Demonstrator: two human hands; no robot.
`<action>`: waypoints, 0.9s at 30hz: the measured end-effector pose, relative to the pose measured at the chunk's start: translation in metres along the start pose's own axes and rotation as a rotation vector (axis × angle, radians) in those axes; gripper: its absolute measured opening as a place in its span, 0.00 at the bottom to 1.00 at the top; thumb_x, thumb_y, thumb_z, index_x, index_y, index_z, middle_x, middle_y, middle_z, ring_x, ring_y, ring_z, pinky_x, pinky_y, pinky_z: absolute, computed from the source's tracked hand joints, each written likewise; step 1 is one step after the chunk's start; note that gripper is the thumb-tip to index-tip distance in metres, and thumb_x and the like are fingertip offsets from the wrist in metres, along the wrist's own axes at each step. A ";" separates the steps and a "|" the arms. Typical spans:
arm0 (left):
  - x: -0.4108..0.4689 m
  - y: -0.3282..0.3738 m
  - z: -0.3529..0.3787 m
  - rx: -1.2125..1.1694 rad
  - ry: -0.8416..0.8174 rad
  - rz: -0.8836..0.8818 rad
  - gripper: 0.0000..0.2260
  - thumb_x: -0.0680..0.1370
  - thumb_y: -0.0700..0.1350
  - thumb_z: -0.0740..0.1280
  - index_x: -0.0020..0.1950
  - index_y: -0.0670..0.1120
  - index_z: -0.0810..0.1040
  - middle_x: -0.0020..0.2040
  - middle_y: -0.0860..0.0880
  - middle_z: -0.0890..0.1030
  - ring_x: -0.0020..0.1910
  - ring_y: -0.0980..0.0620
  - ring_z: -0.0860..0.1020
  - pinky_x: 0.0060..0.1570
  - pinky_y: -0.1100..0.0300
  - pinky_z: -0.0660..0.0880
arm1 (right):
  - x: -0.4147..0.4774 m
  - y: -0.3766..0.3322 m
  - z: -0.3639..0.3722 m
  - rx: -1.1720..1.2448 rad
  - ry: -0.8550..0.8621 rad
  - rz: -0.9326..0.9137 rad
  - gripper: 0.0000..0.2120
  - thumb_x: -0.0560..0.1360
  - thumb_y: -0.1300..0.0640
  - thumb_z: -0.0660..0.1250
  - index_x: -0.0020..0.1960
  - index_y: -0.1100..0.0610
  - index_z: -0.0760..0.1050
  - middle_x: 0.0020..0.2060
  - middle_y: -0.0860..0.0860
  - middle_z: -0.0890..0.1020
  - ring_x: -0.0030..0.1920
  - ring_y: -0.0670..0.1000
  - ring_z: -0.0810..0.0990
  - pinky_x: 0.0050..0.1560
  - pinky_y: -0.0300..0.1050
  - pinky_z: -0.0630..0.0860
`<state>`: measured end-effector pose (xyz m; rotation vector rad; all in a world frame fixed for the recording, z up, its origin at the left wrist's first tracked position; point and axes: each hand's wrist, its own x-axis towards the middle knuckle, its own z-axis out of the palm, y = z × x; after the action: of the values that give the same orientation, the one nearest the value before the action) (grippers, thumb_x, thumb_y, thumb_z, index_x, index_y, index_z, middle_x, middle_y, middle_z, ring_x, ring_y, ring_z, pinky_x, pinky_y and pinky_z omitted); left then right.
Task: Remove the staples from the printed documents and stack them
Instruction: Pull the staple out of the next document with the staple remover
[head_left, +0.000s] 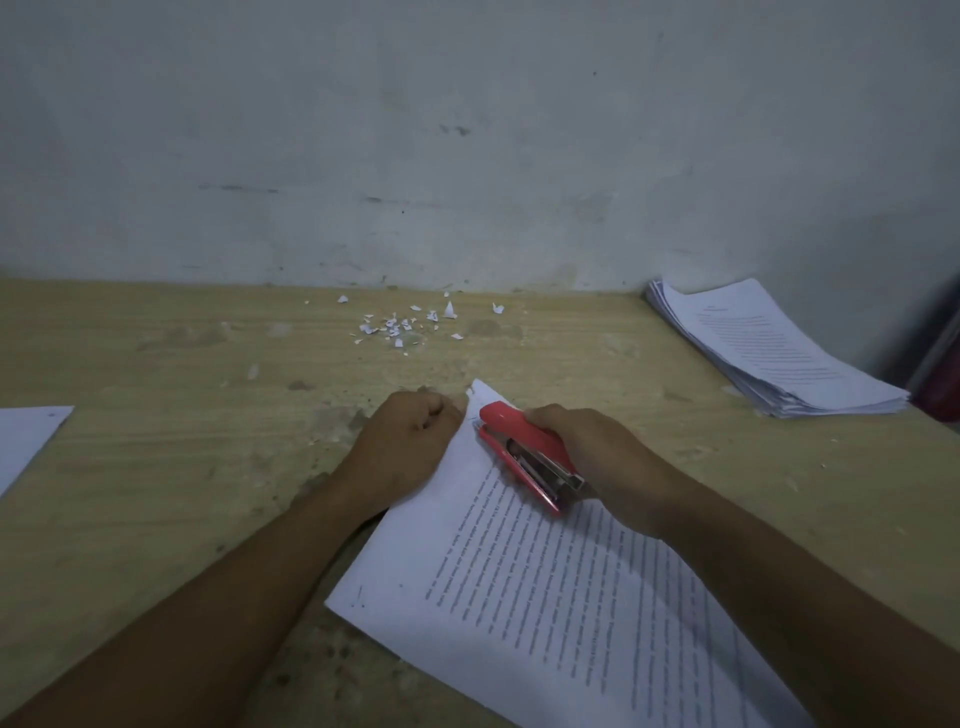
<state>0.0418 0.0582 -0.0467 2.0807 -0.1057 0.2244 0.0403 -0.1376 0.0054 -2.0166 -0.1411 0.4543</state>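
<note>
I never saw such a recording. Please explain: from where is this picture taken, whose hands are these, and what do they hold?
No machine here: a person works with bare hands. The single picture comes from a camera worn on the head, looking down. The right hand grips a red stapler, its tip at the far corner of a printed document on the wooden table. The left hand lies curled at that corner; whether it pinches the paper is unclear. Beyond lie a paper stack, torn scraps and another sheet.
</note>
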 end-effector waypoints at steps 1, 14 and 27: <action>0.000 0.000 0.000 0.008 -0.003 0.001 0.21 0.83 0.50 0.61 0.37 0.35 0.73 0.31 0.41 0.72 0.30 0.53 0.69 0.30 0.64 0.65 | 0.002 0.001 0.002 -0.013 0.020 0.009 0.21 0.80 0.45 0.56 0.53 0.60 0.81 0.47 0.60 0.85 0.44 0.59 0.83 0.50 0.49 0.73; 0.001 -0.001 0.000 0.023 -0.005 -0.006 0.22 0.83 0.49 0.61 0.35 0.35 0.70 0.29 0.44 0.71 0.27 0.54 0.67 0.27 0.65 0.62 | -0.001 0.001 0.013 -0.068 0.095 0.025 0.29 0.73 0.36 0.58 0.52 0.60 0.80 0.51 0.61 0.83 0.54 0.64 0.81 0.55 0.56 0.74; 0.004 -0.004 0.001 -0.073 0.035 -0.013 0.21 0.83 0.47 0.60 0.39 0.31 0.73 0.37 0.32 0.77 0.31 0.49 0.72 0.34 0.56 0.68 | 0.005 -0.013 0.023 0.014 0.121 0.103 0.26 0.73 0.35 0.59 0.50 0.57 0.80 0.47 0.58 0.84 0.49 0.60 0.83 0.59 0.60 0.76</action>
<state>0.0462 0.0597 -0.0500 2.0038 -0.0776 0.2453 0.0371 -0.1107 0.0064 -2.0376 0.0402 0.3955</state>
